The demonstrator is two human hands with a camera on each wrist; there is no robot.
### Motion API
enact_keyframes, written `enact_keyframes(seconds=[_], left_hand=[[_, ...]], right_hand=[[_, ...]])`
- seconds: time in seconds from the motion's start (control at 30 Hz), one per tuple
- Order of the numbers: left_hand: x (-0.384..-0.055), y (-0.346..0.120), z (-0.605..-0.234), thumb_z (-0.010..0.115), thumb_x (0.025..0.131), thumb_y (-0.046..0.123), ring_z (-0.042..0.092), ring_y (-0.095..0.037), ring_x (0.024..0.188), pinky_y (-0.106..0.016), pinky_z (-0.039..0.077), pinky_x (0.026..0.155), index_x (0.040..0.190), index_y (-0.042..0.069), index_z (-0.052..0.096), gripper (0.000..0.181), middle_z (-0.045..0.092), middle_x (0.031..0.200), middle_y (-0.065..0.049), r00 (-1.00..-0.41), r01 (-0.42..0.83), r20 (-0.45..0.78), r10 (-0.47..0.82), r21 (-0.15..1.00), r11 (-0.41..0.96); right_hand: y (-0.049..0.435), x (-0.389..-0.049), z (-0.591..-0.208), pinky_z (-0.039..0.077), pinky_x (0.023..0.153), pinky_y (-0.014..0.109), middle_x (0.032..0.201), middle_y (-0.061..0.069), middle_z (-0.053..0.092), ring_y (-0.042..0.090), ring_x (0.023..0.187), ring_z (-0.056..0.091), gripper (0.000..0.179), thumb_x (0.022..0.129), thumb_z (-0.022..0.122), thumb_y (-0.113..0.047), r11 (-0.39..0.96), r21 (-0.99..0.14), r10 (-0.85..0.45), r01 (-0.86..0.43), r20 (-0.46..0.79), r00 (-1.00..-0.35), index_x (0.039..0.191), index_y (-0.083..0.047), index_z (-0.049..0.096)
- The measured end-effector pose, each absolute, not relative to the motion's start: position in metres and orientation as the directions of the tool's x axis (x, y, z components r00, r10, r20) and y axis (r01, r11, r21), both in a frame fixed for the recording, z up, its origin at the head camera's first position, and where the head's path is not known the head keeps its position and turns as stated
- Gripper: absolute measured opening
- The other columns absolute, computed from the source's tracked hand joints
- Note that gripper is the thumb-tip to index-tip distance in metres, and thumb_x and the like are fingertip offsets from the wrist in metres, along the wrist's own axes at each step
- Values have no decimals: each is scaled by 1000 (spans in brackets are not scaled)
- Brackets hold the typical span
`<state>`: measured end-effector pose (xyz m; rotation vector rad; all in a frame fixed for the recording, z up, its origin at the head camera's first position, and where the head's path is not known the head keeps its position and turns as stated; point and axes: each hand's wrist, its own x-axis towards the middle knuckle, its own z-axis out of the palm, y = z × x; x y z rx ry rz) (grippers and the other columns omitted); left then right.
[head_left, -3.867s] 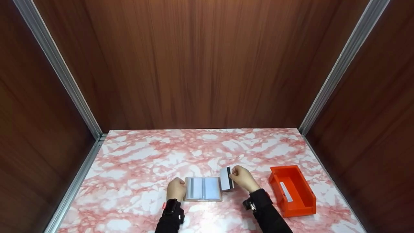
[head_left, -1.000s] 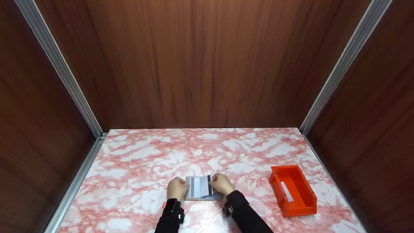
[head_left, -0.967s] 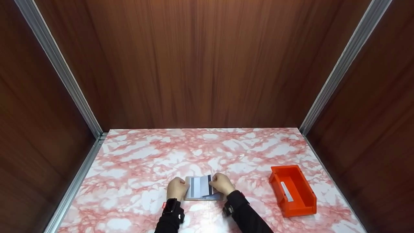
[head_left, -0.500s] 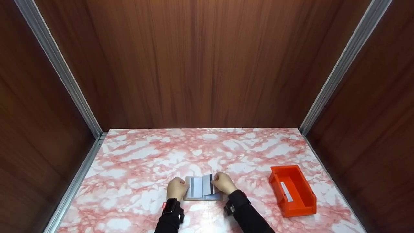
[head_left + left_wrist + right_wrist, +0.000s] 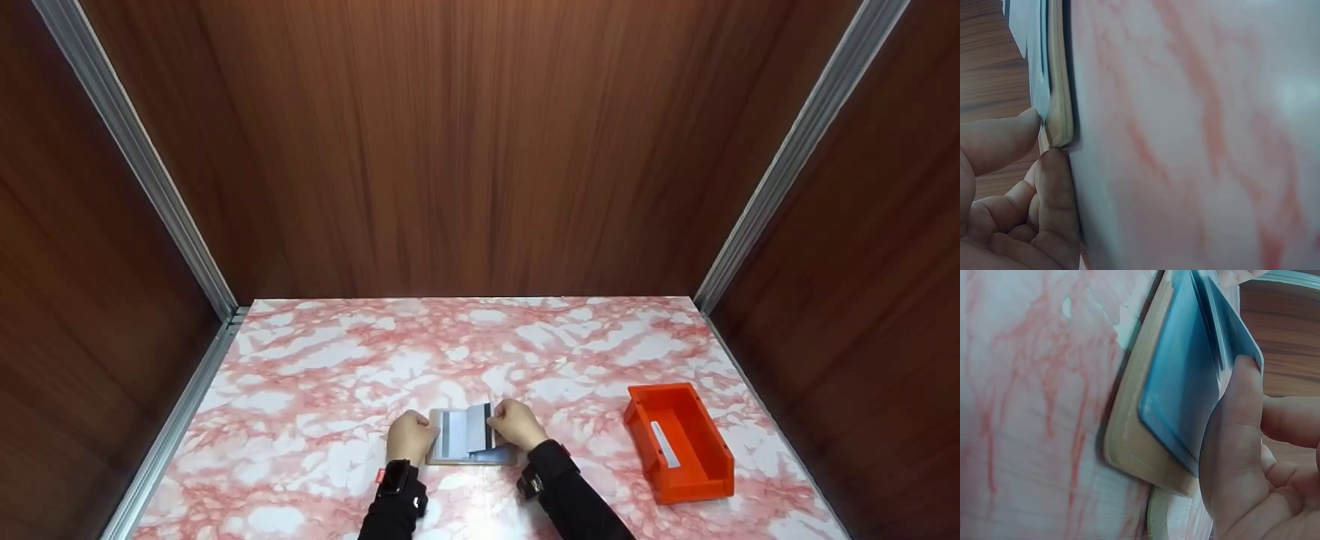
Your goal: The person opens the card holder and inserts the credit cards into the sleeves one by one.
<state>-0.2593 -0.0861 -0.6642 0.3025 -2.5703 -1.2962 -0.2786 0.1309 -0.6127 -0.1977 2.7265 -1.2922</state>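
A tan card holder [image 5: 493,459] lies spread open on the table, its clear plastic sleeves [image 5: 1171,394] facing up. My left hand [image 5: 409,436] pinches its left edge; in the left wrist view the thumb is on top and curled fingers are below the tan cover [image 5: 1060,121]. Between thumb and fingers of my right hand [image 5: 519,424] is a pale card [image 5: 477,429] with a dark stripe along its right side. This card stands tilted over the right-hand page, its left edge down by the middle fold. In the right wrist view the card [image 5: 1235,329] rises from among the sleeves.
An orange-red bin [image 5: 701,450] with a white label strip [image 5: 664,444] stands to the right of my right arm. The pink-and-white marbled table [image 5: 315,375] is bounded by brown wood-grain panels [image 5: 472,187] at the back and sides.
Over the few seconds, my right hand has brought the card leftward from beside the card holder onto its right page. Lately it has only shifted slightly, the card tilting up more. The left hand keeps its place.
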Motion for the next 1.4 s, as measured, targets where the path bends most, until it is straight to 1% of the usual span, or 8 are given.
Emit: enact_keyframes(seconds=[0.17,0.33,0.43,0.6,0.87,1.03,1.17,1.4], left_hand=[[-255,-85,-653,74,77,10,71,-38,82,-48,58,78,87,-2,70,16,76,87,-21,-953,-90,98,-287,812,577],[-252,-83,-645,75,79,9,71,-37,84,-48,59,81,89,-2,71,15,77,90,-21,-954,-119,68,-291,806,580],[-253,-83,-647,75,78,9,71,-37,83,-49,58,80,88,-2,71,16,76,89,-21,-953,-105,84,-290,810,578],[-259,-86,-661,75,76,11,71,-37,81,-46,58,78,85,0,71,15,76,86,-19,-950,-75,117,-290,815,575],[-261,-87,-663,77,76,12,72,-36,82,-46,58,78,87,-1,72,17,77,87,-18,-954,-92,100,-284,801,592],[-255,-85,-651,76,76,11,71,-37,81,-47,58,78,87,-2,72,17,76,86,-20,-955,-100,84,-286,812,575],[-254,-85,-650,75,77,10,71,-36,80,-46,58,77,87,-2,72,16,76,86,-20,-952,-102,87,-292,812,575],[-257,-87,-656,74,76,10,71,-35,79,-46,58,76,85,-1,72,15,76,85,-19,-953,-92,98,-285,807,583]], right_hand=[[132,-282,-621,52,64,26,72,1,58,17,64,64,19,91,74,-5,643,-759,-175,-102,-16,-985,79,-4,59],[135,-297,-655,47,68,30,71,-2,56,14,66,57,21,89,74,-12,674,-728,-161,-124,19,-987,77,-10,56],[135,-305,-671,47,71,33,71,-3,58,12,63,62,23,91,75,-16,698,-708,-155,-109,-1,-988,78,-12,56],[130,-291,-648,50,71,31,70,0,60,16,62,66,23,92,74,-13,662,-740,-189,-119,-11,-982,78,-10,56],[117,-273,-621,60,54,27,64,1,62,12,51,69,25,93,73,-4,563,-824,-212,-59,-75,-974,79,-9,54],[111,-272,-621,60,53,25,64,0,61,8,53,64,26,94,74,-1,579,-814,-199,-50,-82,-976,81,-9,53],[109,-274,-622,62,55,27,68,6,65,18,56,71,21,92,73,1,569,-821,-206,-51,-82,-975,82,-5,56],[111,-280,-637,61,61,29,73,12,73,22,63,76,9,88,69,-2,619,-762,-242,-188,42,-969,83,-1,62]])
